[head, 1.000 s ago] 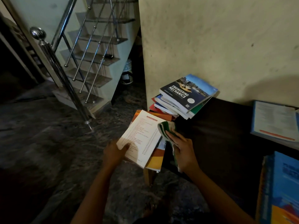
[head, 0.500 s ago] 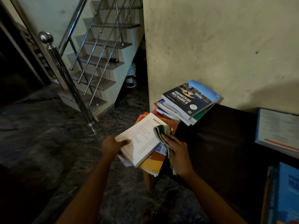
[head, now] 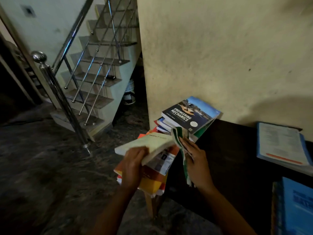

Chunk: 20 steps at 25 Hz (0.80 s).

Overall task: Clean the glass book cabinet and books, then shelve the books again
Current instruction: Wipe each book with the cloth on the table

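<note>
The left hand (head: 133,165) had its grip closed on the near edge of a pale book (head: 147,145), with the fingers curled over the cover, and held it tilted just above a pile of books (head: 152,180) at the left end of the dark surface (head: 228,158). The right hand (head: 194,160) kept a green and white cloth (head: 177,134) pinched in its grip, and the cloth touched the right edge of that book. Behind them a stack (head: 161,123) with a dark blue book (head: 191,114) on top stood against the wall (head: 220,56).
</note>
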Available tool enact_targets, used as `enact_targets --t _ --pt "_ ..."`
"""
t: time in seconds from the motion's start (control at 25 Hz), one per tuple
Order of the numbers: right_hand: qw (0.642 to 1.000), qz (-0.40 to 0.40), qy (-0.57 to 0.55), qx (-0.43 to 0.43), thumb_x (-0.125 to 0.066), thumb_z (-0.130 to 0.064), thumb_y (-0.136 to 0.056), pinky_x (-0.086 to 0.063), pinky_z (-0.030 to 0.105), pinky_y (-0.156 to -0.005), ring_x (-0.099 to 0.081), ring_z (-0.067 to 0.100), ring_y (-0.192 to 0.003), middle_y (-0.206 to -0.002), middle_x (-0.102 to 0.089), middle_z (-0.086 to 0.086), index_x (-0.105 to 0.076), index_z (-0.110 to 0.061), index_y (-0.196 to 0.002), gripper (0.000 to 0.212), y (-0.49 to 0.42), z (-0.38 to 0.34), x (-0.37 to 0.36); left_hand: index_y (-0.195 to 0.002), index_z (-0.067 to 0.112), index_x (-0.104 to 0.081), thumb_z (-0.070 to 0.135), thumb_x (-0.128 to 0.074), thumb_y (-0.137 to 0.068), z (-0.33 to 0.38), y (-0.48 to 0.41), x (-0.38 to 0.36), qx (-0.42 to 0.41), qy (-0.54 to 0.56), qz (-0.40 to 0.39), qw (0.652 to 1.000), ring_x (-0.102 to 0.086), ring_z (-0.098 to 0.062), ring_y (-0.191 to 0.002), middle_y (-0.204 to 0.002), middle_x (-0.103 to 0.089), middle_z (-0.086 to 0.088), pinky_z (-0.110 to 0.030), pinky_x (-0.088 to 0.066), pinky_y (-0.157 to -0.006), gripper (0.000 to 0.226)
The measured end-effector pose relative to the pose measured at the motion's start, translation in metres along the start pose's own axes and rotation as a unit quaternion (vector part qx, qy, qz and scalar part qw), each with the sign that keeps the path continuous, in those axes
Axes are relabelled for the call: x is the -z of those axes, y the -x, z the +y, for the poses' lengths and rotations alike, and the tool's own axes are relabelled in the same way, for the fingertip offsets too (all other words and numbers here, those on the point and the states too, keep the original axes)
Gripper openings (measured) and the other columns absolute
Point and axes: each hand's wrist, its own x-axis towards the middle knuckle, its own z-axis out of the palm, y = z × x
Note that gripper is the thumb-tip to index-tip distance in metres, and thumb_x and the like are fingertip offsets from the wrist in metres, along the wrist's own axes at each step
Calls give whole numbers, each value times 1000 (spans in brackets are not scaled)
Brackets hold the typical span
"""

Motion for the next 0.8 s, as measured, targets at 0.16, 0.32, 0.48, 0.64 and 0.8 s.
enact_targets --t 0.16,0.32,0.48,0.64,0.8 --pt "999 1 9 -41 -50 13 -83 -38 29 -106 -49 13 -122 -136 -51 2 -51 -20 -129 57 10 7 1 -114 7 -63 12 -68 -74 -23 55 -17 8 -4 -182 983 -58 -25 -109 -120 -57 1 -29 -42 -100 40" --pt "998 5 34 -52 -50 13 -83 -29 10 -103 -47 9 -121 -133 -52 1 -54 -16 -128 54 15 14 11 -127 14 -55 24 -70 -64 -4 21 2 -62 -25 -358 931 -52 -29 -122 -133 -54 -8 -44 -40 -97 66" --pt "996 37 43 -62 -46 0 -80 -29 4 -100 -47 0 -116 -127 -52 0 -53 -15 -126 49 13 25 47 -125 24 -54 23 -57 -93 37 -9 -15 81 134 -316 936 -48 -9 -117 -127 -53 7 -6 -30 -90 32" --pt "985 90 104 -102 -45 -2 -85 -25 -2 -97 -44 -4 -116 -126 -48 -4 -52 -15 -126 43 9 46 117 -119 23 -60 26 -53 -94 98 -53 -78 130 280 -361 880 -52 0 -105 -114 -58 13 2 -34 -82 26" --pt "951 177 162 -197 -47 5 -87 -30 18 -108 -44 10 -124 -132 -50 -4 -47 -27 -127 51 21 86 194 -118 22 -56 25 -49 -97 168 -86 -176 254 394 -473 746 -57 -12 -103 -117 -59 2 -24 -45 -86 22"
